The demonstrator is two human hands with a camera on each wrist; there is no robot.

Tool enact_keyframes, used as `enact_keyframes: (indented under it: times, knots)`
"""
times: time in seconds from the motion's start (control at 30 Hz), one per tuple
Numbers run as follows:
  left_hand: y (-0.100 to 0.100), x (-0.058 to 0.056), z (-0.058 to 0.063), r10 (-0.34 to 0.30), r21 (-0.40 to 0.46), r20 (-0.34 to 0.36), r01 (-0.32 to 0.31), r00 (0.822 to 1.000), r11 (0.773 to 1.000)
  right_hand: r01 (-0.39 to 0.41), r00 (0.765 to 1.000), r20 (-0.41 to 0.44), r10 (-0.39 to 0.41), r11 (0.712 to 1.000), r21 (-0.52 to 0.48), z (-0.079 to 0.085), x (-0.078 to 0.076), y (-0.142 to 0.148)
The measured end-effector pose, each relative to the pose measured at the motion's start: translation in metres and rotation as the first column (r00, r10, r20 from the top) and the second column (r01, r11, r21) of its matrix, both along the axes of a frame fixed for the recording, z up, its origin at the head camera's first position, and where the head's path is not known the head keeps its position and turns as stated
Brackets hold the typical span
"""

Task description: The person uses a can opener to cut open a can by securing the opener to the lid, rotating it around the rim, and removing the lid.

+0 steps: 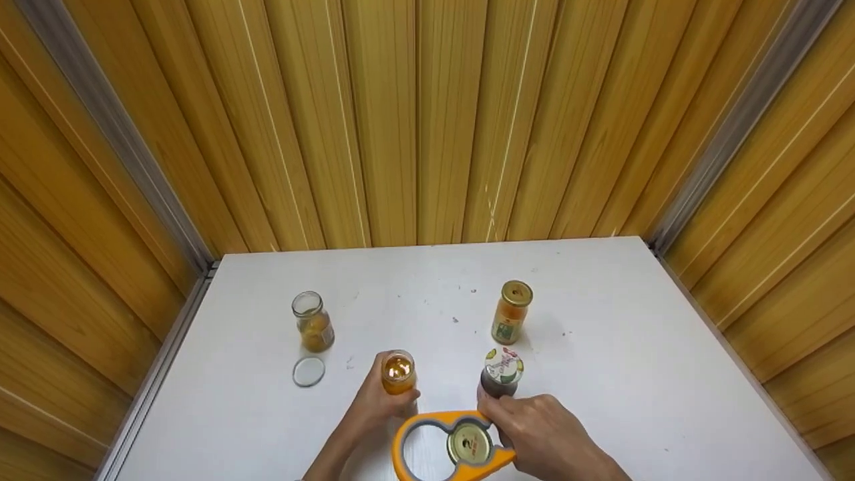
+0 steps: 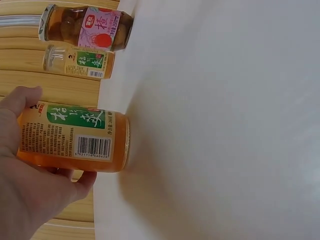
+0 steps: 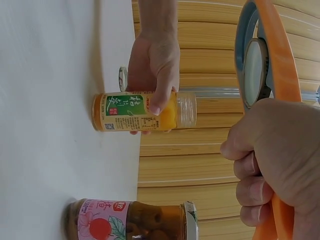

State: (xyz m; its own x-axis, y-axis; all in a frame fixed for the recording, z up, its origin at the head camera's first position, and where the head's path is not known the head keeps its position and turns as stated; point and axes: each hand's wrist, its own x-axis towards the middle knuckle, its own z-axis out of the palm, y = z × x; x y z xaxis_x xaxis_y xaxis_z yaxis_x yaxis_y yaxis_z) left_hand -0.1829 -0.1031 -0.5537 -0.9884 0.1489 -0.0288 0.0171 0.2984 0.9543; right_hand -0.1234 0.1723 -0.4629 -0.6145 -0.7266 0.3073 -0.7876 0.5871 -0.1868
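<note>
My left hand (image 1: 384, 397) grips a lidless glass jar (image 1: 399, 374) of orange contents, fingers and thumb around its side. A green-and-cream label (image 2: 75, 130) with a barcode faces the left wrist view. In my right hand (image 1: 544, 431) is the handle of an orange-and-grey jar opener (image 1: 437, 417), fingers curled round it. A gold lid (image 1: 469, 443) sits within one of the opener's rings, raised toward me beside the open jar. Just beyond the right hand stands a lidded jar (image 3: 105, 220) with a pink label and dark round fruit inside.
Another jar (image 1: 512, 314) with a gold lid stands farther back on the right. At left an open jar (image 1: 315, 331) holds yellowish fruit, with a loose lid (image 1: 308, 371) lying in front of it. Wood-patterned walls (image 1: 447, 120) enclose the white table (image 1: 414, 280).
</note>
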Motion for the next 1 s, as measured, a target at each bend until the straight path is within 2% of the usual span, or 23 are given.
enact_keyframes:
  times: [0.2, 0.37, 0.47, 0.63, 0.77, 0.83, 1.0]
  knots:
    - [0.001, -0.017, 0.002, 0.078, -0.057, -0.047, -0.081, 0.996, 0.995, -0.008, 1.0, 0.026, 0.008, 1.0, 0.009, 0.0, -0.001, 0.002]
    - [0.002, -0.035, 0.001, 0.165, -0.092, -0.102, -0.174, 0.981, 0.98, 0.001, 0.999, 0.039, -0.002, 1.0, 0.025, 0.0, -0.002, 0.002]
    - [0.003, -0.045, 0.0, 0.249, -0.12, -0.15, -0.268, 0.957, 0.956, 0.004, 0.999, 0.032, -0.005, 1.0, 0.023, 0.0, -0.002, 0.002]
    - [0.003, -0.061, 0.001, 0.362, -0.174, -0.212, -0.4, 0.908, 0.9, 0.007, 1.0, 0.018, -0.008, 1.0, 0.013, -0.001, -0.002, 0.003]
    - [0.004, -0.073, 0.001, 0.399, -0.163, -0.213, -0.435, 0.892, 0.886, -0.008, 0.999, -0.054, 0.008, 1.0, -0.006, -0.004, -0.003, 0.005]
    - [0.003, -0.079, 0.001, 0.409, -0.13, -0.206, -0.439, 0.889, 0.889, -0.014, 0.997, -0.079, 0.013, 1.0, -0.016, -0.005, -0.003, 0.005]
    - [0.001, -0.092, 0.0, 0.418, -0.048, -0.184, -0.433, 0.89, 0.9, -0.011, 0.998, -0.062, 0.009, 1.0, -0.02, -0.005, -0.003, 0.004]
